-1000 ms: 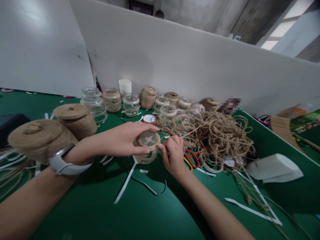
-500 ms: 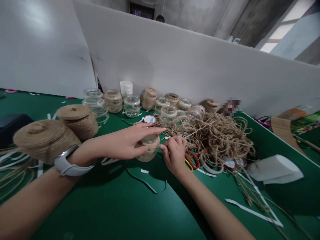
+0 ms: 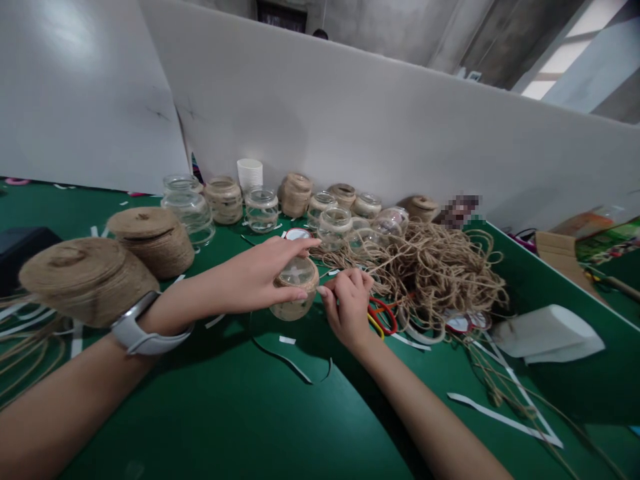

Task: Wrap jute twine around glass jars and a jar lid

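A glass jar (image 3: 293,308) stands upside down or upright, I cannot tell which, on the green table, with twine wound round its upper part. My left hand (image 3: 265,273) grips it from the left, thumb on the near side and fingers over the far side. Just right of the jar, my right hand (image 3: 349,303) is closed in a pinch on a strand of jute twine, mostly hidden by the fingers. Behind that hand lies a loose heap of jute twine (image 3: 445,267). Scissors (image 3: 384,316) with red and yellow handles rest beside the right hand.
Several glass jars (image 3: 262,212), some twine-wrapped, line the white partition (image 3: 310,113). Two large twine spools (image 3: 85,280) stand at left. A white roll (image 3: 555,333) lies at right. Paper cups (image 3: 250,175) stand at the back; paper strips (image 3: 500,417) litter the green table (image 3: 240,413).
My left hand has shifted slightly on the jar, its fingers drawn back so that more of the jar's top shows. My right hand stays nearly in place beside it. The view has moved slightly.
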Available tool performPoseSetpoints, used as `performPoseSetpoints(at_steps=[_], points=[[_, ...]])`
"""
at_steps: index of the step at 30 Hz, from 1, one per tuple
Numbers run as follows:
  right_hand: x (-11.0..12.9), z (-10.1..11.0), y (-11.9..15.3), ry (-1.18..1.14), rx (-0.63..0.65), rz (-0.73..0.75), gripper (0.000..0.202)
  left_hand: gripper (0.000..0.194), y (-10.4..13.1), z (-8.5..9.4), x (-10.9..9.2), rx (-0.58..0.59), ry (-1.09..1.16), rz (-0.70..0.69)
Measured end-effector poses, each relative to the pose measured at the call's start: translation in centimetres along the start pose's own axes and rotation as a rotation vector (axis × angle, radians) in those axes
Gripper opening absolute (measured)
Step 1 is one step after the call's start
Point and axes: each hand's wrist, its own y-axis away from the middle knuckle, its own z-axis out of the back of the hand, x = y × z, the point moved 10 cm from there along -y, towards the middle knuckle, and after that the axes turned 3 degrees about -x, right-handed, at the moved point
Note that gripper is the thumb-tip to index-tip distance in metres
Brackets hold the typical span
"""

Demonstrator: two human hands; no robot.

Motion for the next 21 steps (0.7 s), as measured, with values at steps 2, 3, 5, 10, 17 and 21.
performPoseSetpoints(at_steps=[2,3,5,10,17,21], points=[[0.0,0.0,0.0,-0.003,-0.008,-0.002,0.027,0.068,0.2,0.0,-0.3,0.036,0.014,-0.024],[-0.1,0.1,-0.1,-0.004,-0.01,-0.004,0.027,0.067,0.2,0.0,-0.4,0.05,0.015,-0.04],[-0.1,0.1,-0.1,-0.006,-0.011,-0.008,0.028,0.062,0.3,0.0,-0.6,0.073,0.01,-0.07],[0.0,0.1,0.0,0.006,-0.016,-0.001,0.027,0.06,0.5,-0.7,-0.7,0.127,0.007,-0.085],[-0.4,-0.1,0.1,0.039,0.006,-0.025,0.031,0.073,-0.3,-0.6,0.2,-0.057,-0.078,0.0],[-1.1,-0.1,0.2,0.051,0.003,-0.054,0.031,0.062,-0.4,-0.2,-0.4,-0.052,-0.037,-0.05]])
